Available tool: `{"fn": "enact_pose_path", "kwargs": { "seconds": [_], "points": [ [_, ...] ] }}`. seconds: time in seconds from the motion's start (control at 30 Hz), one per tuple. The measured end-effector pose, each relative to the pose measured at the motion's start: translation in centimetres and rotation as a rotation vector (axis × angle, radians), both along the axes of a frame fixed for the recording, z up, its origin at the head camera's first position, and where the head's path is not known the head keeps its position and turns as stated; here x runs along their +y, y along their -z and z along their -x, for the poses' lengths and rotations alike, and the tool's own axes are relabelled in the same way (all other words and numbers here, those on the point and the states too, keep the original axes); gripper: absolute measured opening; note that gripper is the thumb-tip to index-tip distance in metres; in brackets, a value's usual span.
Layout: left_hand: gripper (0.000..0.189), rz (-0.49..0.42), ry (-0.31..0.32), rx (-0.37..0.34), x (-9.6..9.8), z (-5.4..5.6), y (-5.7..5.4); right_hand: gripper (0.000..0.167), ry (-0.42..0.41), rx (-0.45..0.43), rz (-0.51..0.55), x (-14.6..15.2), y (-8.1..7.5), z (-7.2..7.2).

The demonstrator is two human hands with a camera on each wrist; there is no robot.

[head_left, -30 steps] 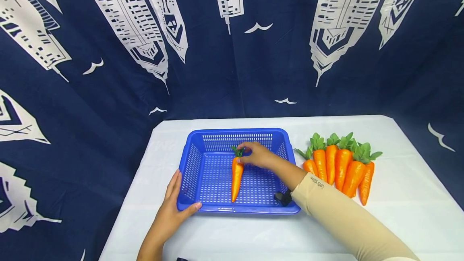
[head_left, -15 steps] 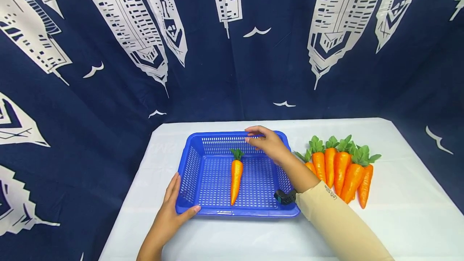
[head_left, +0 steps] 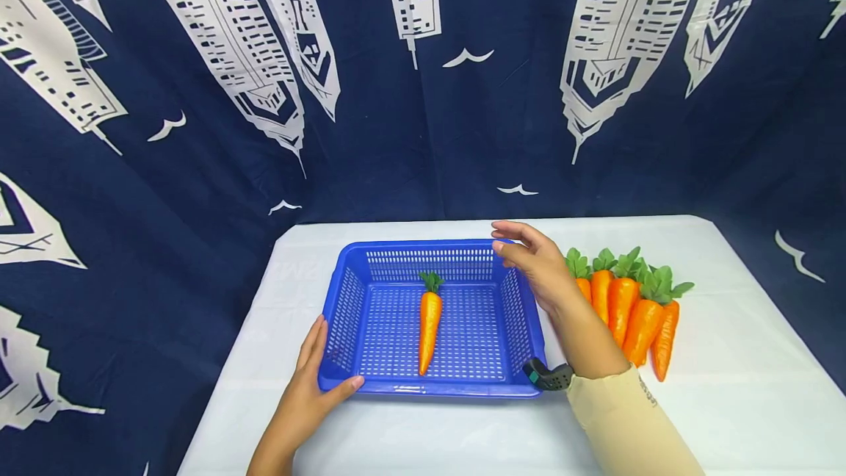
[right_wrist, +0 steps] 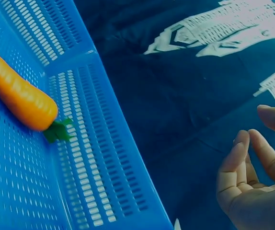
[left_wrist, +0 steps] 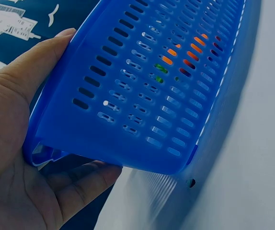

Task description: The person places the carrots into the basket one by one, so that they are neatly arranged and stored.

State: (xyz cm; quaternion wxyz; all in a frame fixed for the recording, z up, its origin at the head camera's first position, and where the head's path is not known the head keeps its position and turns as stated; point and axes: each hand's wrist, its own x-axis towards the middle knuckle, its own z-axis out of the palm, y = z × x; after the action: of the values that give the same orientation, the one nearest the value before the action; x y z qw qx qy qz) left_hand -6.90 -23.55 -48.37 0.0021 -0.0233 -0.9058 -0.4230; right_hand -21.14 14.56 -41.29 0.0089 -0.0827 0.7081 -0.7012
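A blue plastic basket (head_left: 463, 390) with slotted walls stands on the white table. Inside lies one orange carrot (head_left: 429, 325), its green top toward the back. My left hand (head_left: 307, 380) holds the basket's near left corner, thumb over the front rim and fingers along the left side; the left wrist view shows this hand (left_wrist: 8, 115) around the corner. Over the back right corner of the basket hovers my right hand (head_left: 537, 263), fingers loosely bent and holding nothing. In the right wrist view the same hand (right_wrist: 252, 187) is apart from the basket (right_wrist: 99, 134).
Several carrots (head_left: 621, 307) with leafy tops lie side by side right of the basket, partly hidden by the right forearm. A dark blue cloth (head_left: 423, 138) with white buildings and birds hangs behind the table. The right wrist wears a black band (head_left: 548, 375).
My right hand has let go of the carrot in the basket, lifted and moved right toward the back right corner. The left hand stays at its corner.
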Motion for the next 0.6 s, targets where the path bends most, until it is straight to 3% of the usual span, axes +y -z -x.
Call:
{"fn": "enact_pose_path", "kwargs": {
  "seconds": [0.37,0.6],
  "points": [
    [0.109,0.007,-0.002,-0.022,0.0,0.0,-0.2,0.048,0.123,-0.023,0.073,3.6,0.1,-2.0],
    [0.110,0.003,-0.002,-0.022,0.1,0.0,-0.2,0.061,0.198,-0.140,0.019,5.5,1.4,-3.3]
  ]
}}
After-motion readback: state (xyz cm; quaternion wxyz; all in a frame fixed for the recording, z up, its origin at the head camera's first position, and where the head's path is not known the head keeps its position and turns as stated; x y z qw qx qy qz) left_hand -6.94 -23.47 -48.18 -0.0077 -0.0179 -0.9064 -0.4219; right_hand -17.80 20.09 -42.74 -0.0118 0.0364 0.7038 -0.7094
